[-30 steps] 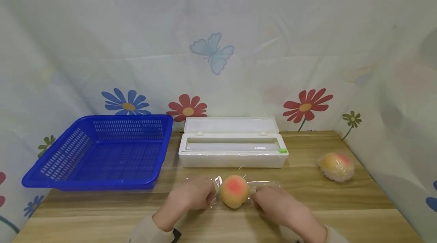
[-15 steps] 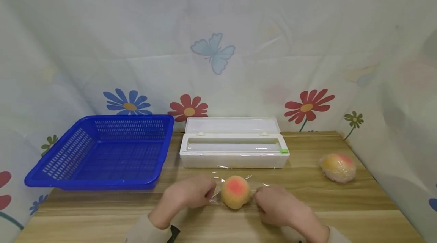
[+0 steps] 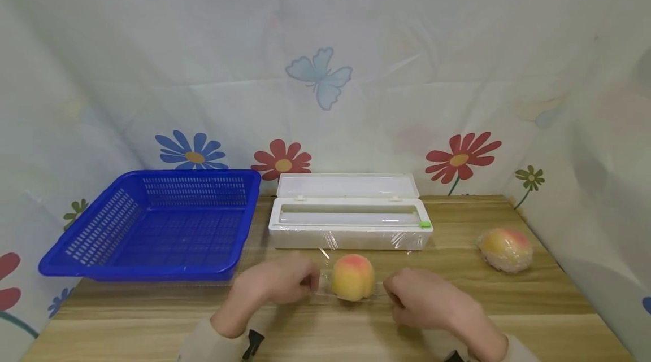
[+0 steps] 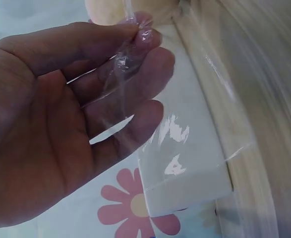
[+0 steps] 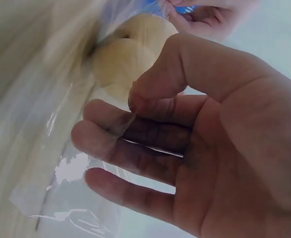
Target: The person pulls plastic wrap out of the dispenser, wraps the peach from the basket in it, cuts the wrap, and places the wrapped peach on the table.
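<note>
Between my two hands sits a yellow and pink peach [image 3: 353,278], with clear plastic wrap around and under it. To its left, my left hand [image 3: 285,280] pinches the wrap between thumb and index finger; the left wrist view shows the gathered film [image 4: 123,62] at the fingertips. On the other side, my right hand [image 3: 427,298] pinches another part of the film [image 5: 66,168] with thumb and forefinger, the other fingers loosely bent. The peach [image 5: 130,54] shows pale through the film in the right wrist view. Whether it touches the table cannot be told.
Behind the peach stands a white wrap dispenser [image 3: 351,238] with its lid up and a green slider at its right. A blue plastic basket [image 3: 157,274] is at the left. A film-wrapped peach [image 3: 506,250] lies on the wooden table [image 3: 539,322] at the right.
The peach has tipped, showing more of its yellow side, and sits slightly farther back. Both hands keep their pinch and have drawn slightly apart; the film has lifted in front of the dispenser.
</note>
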`<state>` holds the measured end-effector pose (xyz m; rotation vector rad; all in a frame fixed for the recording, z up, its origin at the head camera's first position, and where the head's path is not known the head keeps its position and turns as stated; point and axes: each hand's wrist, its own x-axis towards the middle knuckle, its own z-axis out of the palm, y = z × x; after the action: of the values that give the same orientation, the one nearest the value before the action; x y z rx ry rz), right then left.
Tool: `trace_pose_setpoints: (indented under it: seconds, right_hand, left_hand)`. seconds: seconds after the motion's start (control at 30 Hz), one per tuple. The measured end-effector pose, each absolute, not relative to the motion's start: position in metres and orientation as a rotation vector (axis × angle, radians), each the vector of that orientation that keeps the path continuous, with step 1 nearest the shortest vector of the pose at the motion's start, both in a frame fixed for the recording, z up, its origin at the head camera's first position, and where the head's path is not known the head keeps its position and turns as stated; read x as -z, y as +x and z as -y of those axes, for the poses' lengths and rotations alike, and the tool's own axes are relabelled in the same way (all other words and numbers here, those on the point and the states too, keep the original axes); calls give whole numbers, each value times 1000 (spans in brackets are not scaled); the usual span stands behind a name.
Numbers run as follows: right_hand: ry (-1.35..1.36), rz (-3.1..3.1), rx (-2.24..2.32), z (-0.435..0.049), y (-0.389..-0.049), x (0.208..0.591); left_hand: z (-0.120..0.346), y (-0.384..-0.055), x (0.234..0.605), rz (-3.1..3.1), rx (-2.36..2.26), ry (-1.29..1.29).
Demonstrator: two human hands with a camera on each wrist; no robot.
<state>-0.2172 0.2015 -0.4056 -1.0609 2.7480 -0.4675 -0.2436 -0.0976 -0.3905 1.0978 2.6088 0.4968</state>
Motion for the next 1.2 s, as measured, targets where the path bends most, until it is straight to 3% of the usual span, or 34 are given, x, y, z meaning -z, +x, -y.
trace_pose_setpoints:
  seconds: [0.87, 1.2]
  right_hand:
    - [-954, -3192, 543, -206, -239, 399]
    - [-878, -3270, 603, -206, -250, 405]
  left_hand:
    - [99, -262, 402, -2939, -422, 1317]
    - [94, -269, 401, -2977, -322, 1292]
